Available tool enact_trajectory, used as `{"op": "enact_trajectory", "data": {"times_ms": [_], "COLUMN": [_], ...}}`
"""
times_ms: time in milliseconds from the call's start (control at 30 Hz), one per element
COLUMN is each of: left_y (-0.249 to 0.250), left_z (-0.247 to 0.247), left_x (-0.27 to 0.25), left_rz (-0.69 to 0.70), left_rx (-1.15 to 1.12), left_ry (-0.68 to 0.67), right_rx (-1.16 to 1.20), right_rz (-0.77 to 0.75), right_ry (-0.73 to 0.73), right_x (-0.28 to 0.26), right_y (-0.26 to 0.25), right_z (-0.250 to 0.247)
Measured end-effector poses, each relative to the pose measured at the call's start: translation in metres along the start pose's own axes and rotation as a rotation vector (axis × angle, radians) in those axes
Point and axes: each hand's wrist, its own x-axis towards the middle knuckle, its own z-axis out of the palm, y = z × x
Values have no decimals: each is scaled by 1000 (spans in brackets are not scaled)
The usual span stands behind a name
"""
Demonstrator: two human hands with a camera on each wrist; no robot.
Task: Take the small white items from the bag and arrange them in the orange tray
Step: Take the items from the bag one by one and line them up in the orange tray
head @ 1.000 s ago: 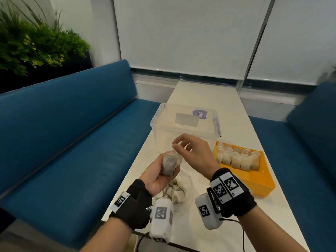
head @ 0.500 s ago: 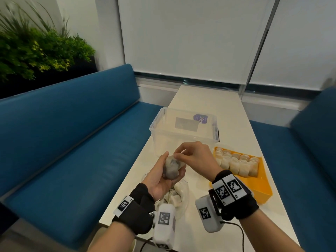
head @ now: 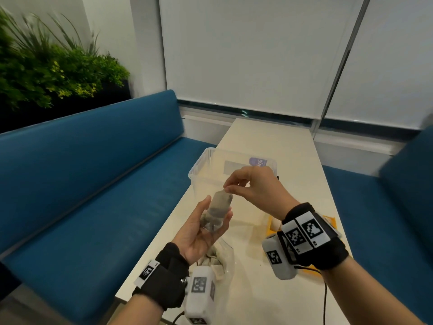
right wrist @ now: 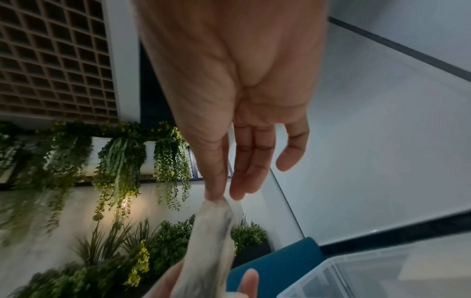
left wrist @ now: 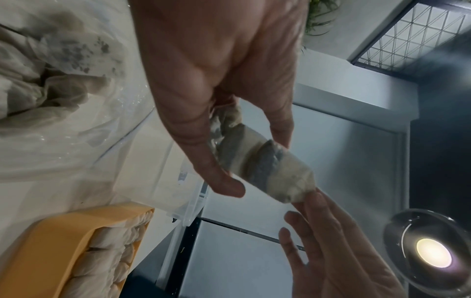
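The left hand point(head: 201, 228) lies palm up with its fingers and thumb curled round a small white item point(head: 218, 208), a soft little pouch with grey bits showing through. Just above it, the right hand point(head: 251, 191) pinches the pouch's top corner between thumb and first finger; the other fingers hang loose.

The pouch looks light and squashy, like thin cloth or paper that folds and crumples. It does not look slippery. It could maybe tear if pulled hard, so a gentle pinch at the corner, or a soft hold round the middle, seems the best way to carry it.

Right under the left wrist sits the bag point(head: 225, 259), clear and floppy, with more white pouches inside. Under the right wrist is the orange tray point(head: 269, 225), mostly hidden in the head view; the left wrist view shows a row of white pouches packed side by side in it.

Beyond both hands stands a clear plastic box point(head: 199, 167) on the table point(head: 269, 141). It has a purple sticker point(head: 257, 161) with letters too small and tilted to read. The black and white square marks on the wrist bands point(head: 302, 233) are patterns, not words.
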Motion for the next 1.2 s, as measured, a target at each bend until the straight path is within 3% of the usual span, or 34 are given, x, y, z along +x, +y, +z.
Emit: {"op": "enact_trajectory", "data": {"times_ms": [133, 333, 533, 667, 833, 1200], "left_y": [-1, -13, -37, -53, -64, -77], "left_z": [5, 18, 33, 35, 33, 22], "left_x": [4, 22, 46, 60, 72, 82], "left_rz": [17, 105, 98, 33, 11, 12], "left_rx": [78, 400, 475, 469, 454, 492], "left_ry": [-81, -62, -31, 0, 21, 102], "right_rx": [-54, -56, -138, -209, -355, -530], "right_rz": [-3, 5, -4, 127, 304, 619], "right_ry": [19, 30, 4, 23, -62, -418], "right_x": [0, -6, -17, -25, -44, -82], "right_y": [8, 20, 43, 84, 153, 271], "right_z": [-8, -26, -50, -79, -101, -59]}}
